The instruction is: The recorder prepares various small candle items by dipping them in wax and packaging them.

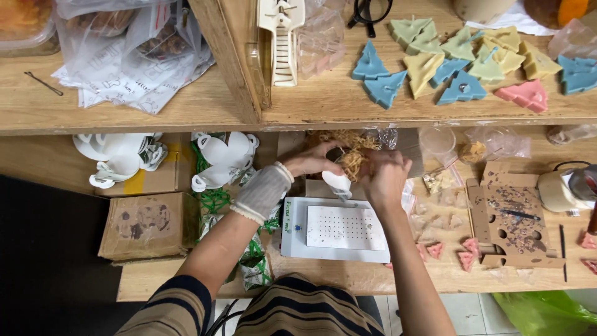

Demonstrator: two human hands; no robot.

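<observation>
Both hands meet over a small white cup, just beyond the white perforated tray.

Head view: left hand (314, 162) pinches the straw-like filler (354, 163) far of the white cup (336, 181); right hand (385, 177) closes round them from the right, equally near, above the white perforated tray (339, 227).

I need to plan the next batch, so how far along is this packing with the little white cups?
Done: nothing finished shows. In hand: the left hand and right hand work straw-like shreds at a small white cup above the white perforated tray. Left: a pile of empty white cups, another, and many tree-shaped coloured pieces on the upper shelf, still loose.
</observation>
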